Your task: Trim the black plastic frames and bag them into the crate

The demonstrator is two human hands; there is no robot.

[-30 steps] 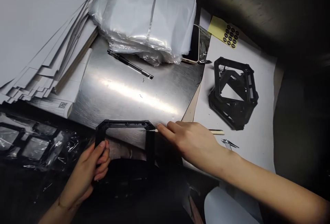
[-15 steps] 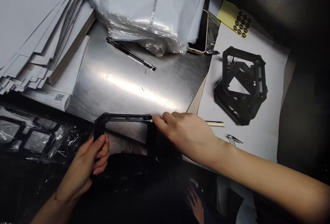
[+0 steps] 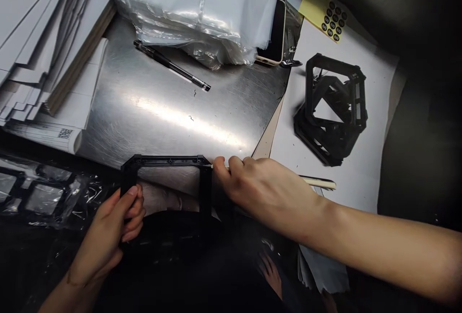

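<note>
My left hand is closed round the left side of a black plastic frame, holding it upright over the front edge of the bench. The frame's lower part fades into dark surroundings. My right hand is closed on a slim pale-handled tool, whose back end sticks out beyond the wrist. Its thin tip touches or nearly touches the frame's upper right corner; exact contact is too small to tell. Two more black frames lie stacked askew on white paper at the right.
A pen and small dark shavings lie on the metal bench top. Behind are a stack of clear plastic bags, a phone and a yellow sticker sheet. Papers pile at left; bagged frames sit below them.
The whole view has shifted slightly. The tool has tilted, and more of its back end shows at the right. Its tip has slipped from the frame's top bar to just outside the corner.
</note>
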